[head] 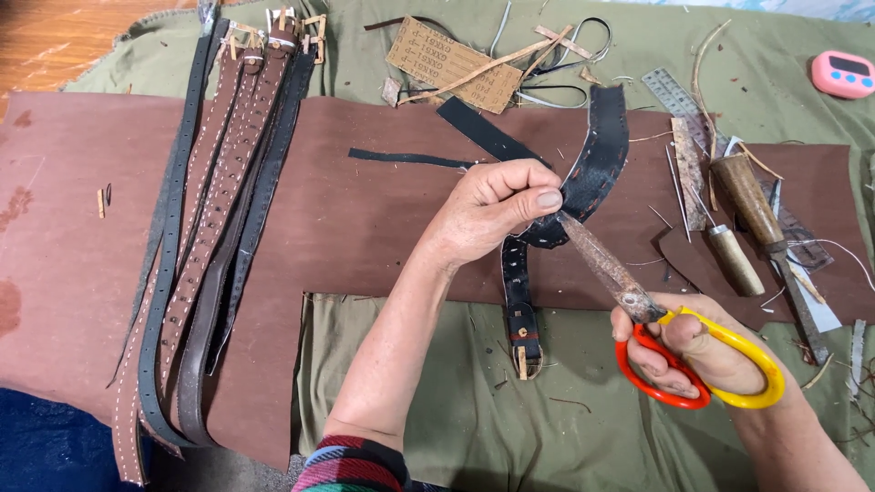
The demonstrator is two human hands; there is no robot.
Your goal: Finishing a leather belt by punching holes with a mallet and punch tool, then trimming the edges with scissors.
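L hand [488,214] pinches black belt [597,155] above brown leather sheet [365,210]. R hand [702,351] grips scissors [638,310], blade tips at belt by L thumb. Belts [219,228] piled left; awls [743,219] right.

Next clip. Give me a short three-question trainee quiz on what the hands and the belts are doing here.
1. True or false: the right hand holds scissors with red and yellow handles.
2. What does the left hand pinch?
A. a ruler
B. the black belt
C. the pink timer
3. On which side of the brown leather sheet does the row of finished belts lie?

Key: 1 true; 2 B; 3 the left side.
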